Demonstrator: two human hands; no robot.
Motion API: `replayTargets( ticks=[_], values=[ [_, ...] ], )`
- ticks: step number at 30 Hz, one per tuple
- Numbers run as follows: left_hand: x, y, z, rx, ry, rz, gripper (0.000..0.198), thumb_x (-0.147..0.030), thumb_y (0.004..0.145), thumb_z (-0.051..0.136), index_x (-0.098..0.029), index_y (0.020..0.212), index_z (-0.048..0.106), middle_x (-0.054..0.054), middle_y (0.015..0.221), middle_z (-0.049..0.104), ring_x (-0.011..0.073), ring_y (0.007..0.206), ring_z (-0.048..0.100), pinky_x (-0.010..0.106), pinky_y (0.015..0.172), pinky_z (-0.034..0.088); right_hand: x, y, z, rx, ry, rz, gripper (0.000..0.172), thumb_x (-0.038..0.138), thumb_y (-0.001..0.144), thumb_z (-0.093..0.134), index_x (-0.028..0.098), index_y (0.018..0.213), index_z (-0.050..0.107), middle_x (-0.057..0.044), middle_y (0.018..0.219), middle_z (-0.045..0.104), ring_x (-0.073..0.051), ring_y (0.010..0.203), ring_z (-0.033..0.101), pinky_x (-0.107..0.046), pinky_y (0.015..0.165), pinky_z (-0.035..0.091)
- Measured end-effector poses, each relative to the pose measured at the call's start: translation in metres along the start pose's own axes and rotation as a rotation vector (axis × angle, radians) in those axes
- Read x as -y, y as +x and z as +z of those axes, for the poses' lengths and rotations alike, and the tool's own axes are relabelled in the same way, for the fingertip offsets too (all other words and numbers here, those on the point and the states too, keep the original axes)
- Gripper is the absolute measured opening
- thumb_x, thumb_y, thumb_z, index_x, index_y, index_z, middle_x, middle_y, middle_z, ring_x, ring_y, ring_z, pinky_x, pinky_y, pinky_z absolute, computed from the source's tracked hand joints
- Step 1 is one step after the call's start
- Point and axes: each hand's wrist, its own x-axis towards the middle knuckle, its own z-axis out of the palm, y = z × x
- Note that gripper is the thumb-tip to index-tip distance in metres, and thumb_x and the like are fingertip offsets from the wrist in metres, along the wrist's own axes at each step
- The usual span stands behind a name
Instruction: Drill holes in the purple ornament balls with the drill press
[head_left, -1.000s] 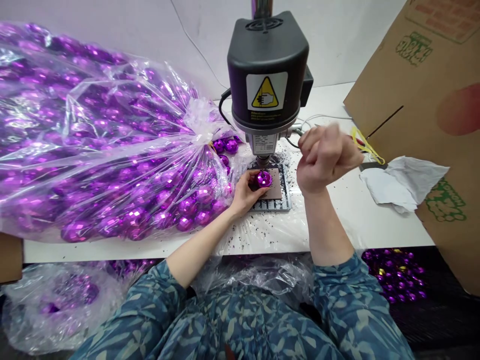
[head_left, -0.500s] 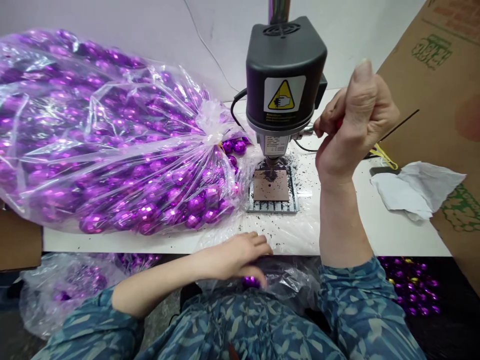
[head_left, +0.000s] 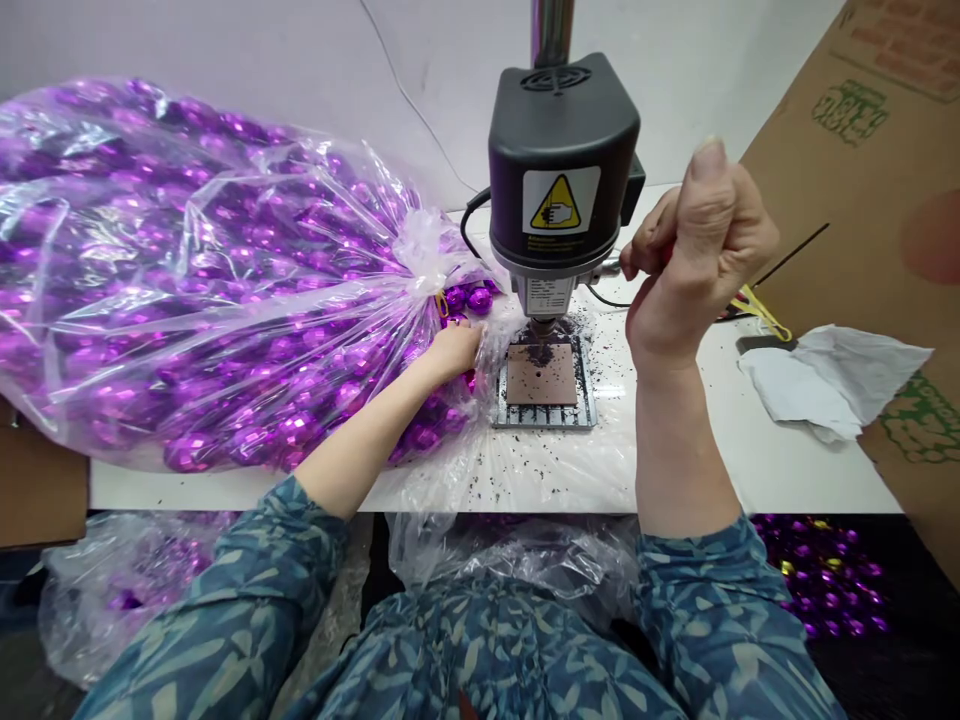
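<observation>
Just white bench (head_left: 757,470) w/ black specks (head_left: 525,475)

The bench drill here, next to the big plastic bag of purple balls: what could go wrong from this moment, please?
The clear plastic bag bulges up beside the drill spindle, so its loose film might catch if the drill runs. The left hand reaches under the bag's tied neck and could knock the shiny purple balls towards the drill plate. The dark debris around that plate could also stick to a ball.
</observation>
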Motion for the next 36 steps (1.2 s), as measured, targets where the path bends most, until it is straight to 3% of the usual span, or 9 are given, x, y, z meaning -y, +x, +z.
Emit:
replayTargets(
  ticks=[3,5,7,9,13,17,25,31,36],
  values=[
    [-0.008,-0.022,-0.017,-0.215,-0.322,0.006,0.024,-0.034,0.096,0.065,-0.022,0.115,0.073,0.011,0.099,0.068,0.0256,0.091,0.069,0.042,0.09,0.06,0.001,0.0,0.0,0.017,-0.004,0.016,0.063,0.076,0.091,0.052,0.024,0.063,0.03,0.006,0.05,0.03,-0.007,0.041,0.03,-0.029,0.042,0.033],
    [-0.021,-0.04,-0.027,-0.267,-0.644,0.002,0.033,-0.045,0.106,0.051,-0.025,0.125,0.07,0.011,0.106,0.068,0.022,0.091,0.069,0.038,0.081,0.062,0.002,0.0,0.0,0.013,0.018,-0.005,0.062,0.075,0.092,0.052,0.024,0.063,0.029,0.007,0.05,0.029,-0.007,0.04,0.03,-0.029,0.041,0.031],
    [-0.037,-0.057,-0.03,-0.175,-0.885,-0.004,0.039,-0.049,0.109,0.046,-0.024,0.129,0.068,0.013,0.109,0.071,0.0209,0.091,0.071,0.037,0.076,0.064,0.003,0.0,0.001,-0.003,0.009,-0.028,0.062,0.073,0.093,0.051,0.025,0.063,0.029,0.007,0.05,0.029,-0.006,0.04,0.028,-0.028,0.04,0.029],
    [-0.052,-0.071,-0.024,-0.044,-0.993,-0.013,0.037,-0.045,0.104,0.061,-0.022,0.131,0.067,0.015,0.108,0.073,0.0212,0.09,0.073,0.037,0.075,0.065,0.004,0.0,0.002,-0.005,-0.039,-0.038,0.061,0.074,0.094,0.048,0.025,0.064,0.028,0.007,0.049,0.03,-0.006,0.04,0.027,-0.028,0.04,0.028],
    [-0.066,-0.079,0.007,0.079,-1.091,-0.098,0.05,-0.039,0.087,0.083,-0.019,0.129,0.064,0.013,0.107,0.076,0.0193,0.079,0.074,0.032,0.062,0.062,0.004,-0.001,0.003,-0.013,-0.007,-0.049,0.062,0.077,0.091,0.046,0.024,0.064,0.029,0.006,0.05,0.032,-0.006,0.04,0.026,-0.028,0.039,0.027],
    [-0.061,-0.068,0.035,0.026,-1.1,-0.216,0.04,-0.046,0.092,0.078,-0.018,0.117,0.064,0.01,0.099,0.077,0.015,0.067,0.07,0.026,0.054,0.054,0.004,-0.001,0.004,-0.025,0.027,-0.038,0.065,0.082,0.087,0.048,0.025,0.063,0.027,0.007,0.05,0.027,-0.007,0.04,0.026,-0.03,0.04,0.027],
    [-0.053,-0.05,0.057,-0.018,-1.029,-0.195,0.045,-0.042,0.089,0.08,-0.021,0.126,0.064,0.005,0.095,0.075,0.0116,0.059,0.063,0.026,0.052,0.051,0.006,-0.001,0.003,-0.002,0.065,-0.036,0.062,0.079,0.089,0.047,0.024,0.064,0.033,0.007,0.053,0.03,-0.007,0.042,0.027,-0.029,0.041,0.03],
    [-0.058,-0.046,0.07,-0.126,-0.838,-0.079,0.049,-0.032,0.081,0.087,-0.02,0.125,0.068,0.007,0.103,0.074,0.016,0.078,0.068,0.031,0.07,0.058,0.005,-0.003,0.002,0.012,0.014,-0.006,0.062,0.082,0.088,0.043,0.024,0.066,0.035,0.005,0.056,0.031,-0.008,0.046,0.029,-0.03,0.045,0.035],
    [-0.062,-0.044,0.075,-0.201,-0.705,0.016,0.053,-0.039,0.074,0.092,-0.019,0.118,0.072,0.009,0.108,0.072,0.0205,0.09,0.068,0.034,0.078,0.057,0.0,-0.003,0.001,0.029,-0.032,-0.009,0.063,0.083,0.09,0.039,0.024,0.071,0.045,0.004,0.059,0.031,-0.009,0.049,0.034,-0.029,0.047,0.037]
  ],
)
